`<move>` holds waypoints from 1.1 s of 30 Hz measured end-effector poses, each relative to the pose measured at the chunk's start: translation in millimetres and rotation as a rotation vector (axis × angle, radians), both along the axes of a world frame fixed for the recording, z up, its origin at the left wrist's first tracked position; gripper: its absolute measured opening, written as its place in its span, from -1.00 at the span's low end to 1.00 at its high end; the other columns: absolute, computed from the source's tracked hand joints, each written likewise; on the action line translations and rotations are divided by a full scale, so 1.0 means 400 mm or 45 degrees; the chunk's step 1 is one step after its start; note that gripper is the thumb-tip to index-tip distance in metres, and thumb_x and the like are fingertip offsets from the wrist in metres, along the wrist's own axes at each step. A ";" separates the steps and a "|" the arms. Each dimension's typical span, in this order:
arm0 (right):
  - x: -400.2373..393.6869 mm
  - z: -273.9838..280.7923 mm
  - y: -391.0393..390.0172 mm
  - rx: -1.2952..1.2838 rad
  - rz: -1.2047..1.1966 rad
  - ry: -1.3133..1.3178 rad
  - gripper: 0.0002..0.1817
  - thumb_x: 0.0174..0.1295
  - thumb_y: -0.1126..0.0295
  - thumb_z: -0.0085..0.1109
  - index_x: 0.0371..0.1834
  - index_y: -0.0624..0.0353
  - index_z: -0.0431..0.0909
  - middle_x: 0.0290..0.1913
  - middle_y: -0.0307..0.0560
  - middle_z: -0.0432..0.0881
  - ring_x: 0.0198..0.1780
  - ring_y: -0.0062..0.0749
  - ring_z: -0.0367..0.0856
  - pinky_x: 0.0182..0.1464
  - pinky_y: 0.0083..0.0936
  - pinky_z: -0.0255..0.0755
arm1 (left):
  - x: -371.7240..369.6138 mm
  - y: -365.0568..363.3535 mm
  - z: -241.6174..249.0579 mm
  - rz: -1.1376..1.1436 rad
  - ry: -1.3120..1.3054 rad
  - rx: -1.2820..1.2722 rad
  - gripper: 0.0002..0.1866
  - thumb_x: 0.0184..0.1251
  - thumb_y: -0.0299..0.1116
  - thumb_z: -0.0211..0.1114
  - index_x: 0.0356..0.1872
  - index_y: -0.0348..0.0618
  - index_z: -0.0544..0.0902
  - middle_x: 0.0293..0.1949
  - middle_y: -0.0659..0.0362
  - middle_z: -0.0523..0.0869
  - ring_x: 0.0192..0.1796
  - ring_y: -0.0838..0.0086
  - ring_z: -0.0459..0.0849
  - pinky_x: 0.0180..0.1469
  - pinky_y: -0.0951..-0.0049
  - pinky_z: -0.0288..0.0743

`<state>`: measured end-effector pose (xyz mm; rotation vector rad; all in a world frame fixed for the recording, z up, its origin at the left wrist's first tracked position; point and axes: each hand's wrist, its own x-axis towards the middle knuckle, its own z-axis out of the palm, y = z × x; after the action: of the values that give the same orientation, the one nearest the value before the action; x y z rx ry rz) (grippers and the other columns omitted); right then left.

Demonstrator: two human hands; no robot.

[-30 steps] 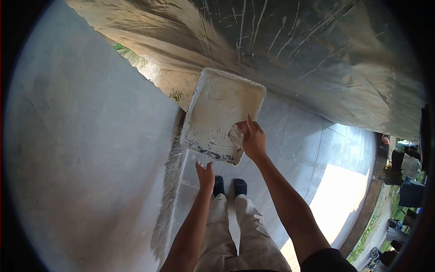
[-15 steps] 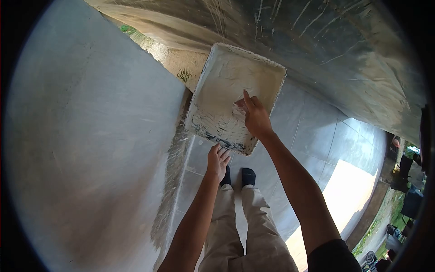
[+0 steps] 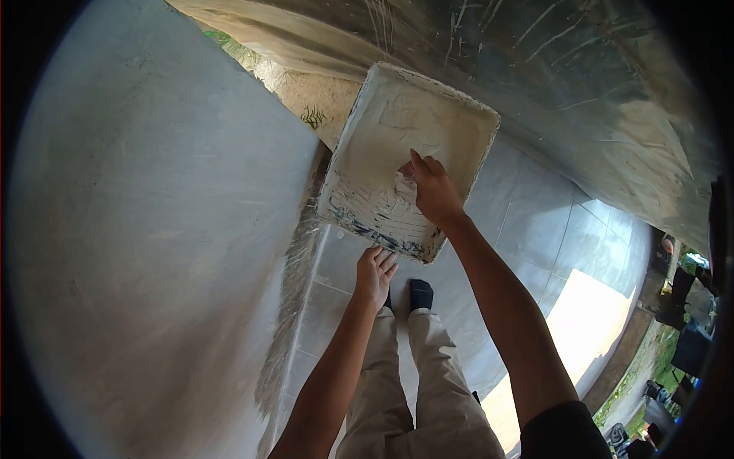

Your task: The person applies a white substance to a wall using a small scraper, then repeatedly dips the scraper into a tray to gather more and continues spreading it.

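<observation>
A square tray (image 3: 466,103) caked with white plaster lies on the tiled floor in front of my feet. My right hand (image 3: 436,193) reaches into its middle, fingers closed on a small plaster-coated scraper (image 3: 404,182) that rests on the plaster. Its blade is mostly hidden under white paste. My left hand (image 3: 375,274) is just below the tray's near rim, palm down with the fingers loosely spread, fingertips at the smeared dark edge, holding nothing.
A smooth grey plastered wall (image 3: 130,229) fills the left side. A splattered plastic sheet (image 3: 581,84) covers the area beyond the tray. Grey floor tiles (image 3: 527,229) run to the right, with a sunlit patch (image 3: 581,329). My dark-socked feet (image 3: 419,292) stand below the tray.
My left hand rose from open floor up to the tray's near rim. My right hand moved from the near edge to the middle of the tray.
</observation>
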<state>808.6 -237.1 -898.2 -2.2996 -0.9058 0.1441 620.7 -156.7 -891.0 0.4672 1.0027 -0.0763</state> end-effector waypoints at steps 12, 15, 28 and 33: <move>-0.091 0.009 -0.015 0.087 0.058 0.195 -0.37 0.06 0.74 0.04 0.31 0.37 0.30 -0.13 0.20 0.49 -0.07 0.10 0.49 0.01 -0.16 0.42 | -0.007 0.015 0.013 0.022 0.021 -0.014 -0.21 0.34 -0.14 0.07 0.46 -0.37 -0.03 0.49 -0.13 0.08 0.53 0.11 0.07 0.51 0.18 -0.06; -0.053 0.033 -0.006 0.108 0.004 0.177 -0.35 0.01 0.75 0.04 0.30 0.37 0.31 -0.13 0.17 0.49 -0.06 0.08 0.49 0.02 -0.18 0.43 | -0.017 0.032 -0.001 0.013 -0.013 0.033 -0.19 0.35 -0.12 0.08 0.47 -0.35 -0.03 0.49 -0.13 0.09 0.53 0.12 0.09 0.50 0.18 -0.05; -0.002 -0.013 0.064 0.052 0.091 -0.012 -0.41 0.03 0.76 0.04 0.24 0.36 0.38 -0.18 0.12 0.53 -0.08 0.04 0.50 0.02 -0.21 0.42 | -0.030 0.040 0.000 0.029 -0.027 0.006 -0.16 0.36 -0.12 0.10 0.49 -0.31 -0.10 0.49 -0.17 0.04 0.52 0.10 0.11 0.49 0.18 0.00; -0.027 -0.019 0.041 -0.019 0.124 0.052 -0.36 -0.03 0.72 0.03 0.26 0.28 0.37 -0.13 0.05 0.52 -0.03 -0.05 0.50 0.04 -0.21 0.42 | -0.029 0.044 0.002 0.051 -0.033 -0.021 -0.18 0.36 -0.11 0.10 0.49 -0.28 -0.07 0.48 -0.17 0.06 0.52 0.11 0.11 0.49 0.18 -0.01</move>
<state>797.9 -220.6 -905.7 -2.2582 -0.9997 0.2391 609.0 -139.0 -890.2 0.4319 0.9847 -0.0424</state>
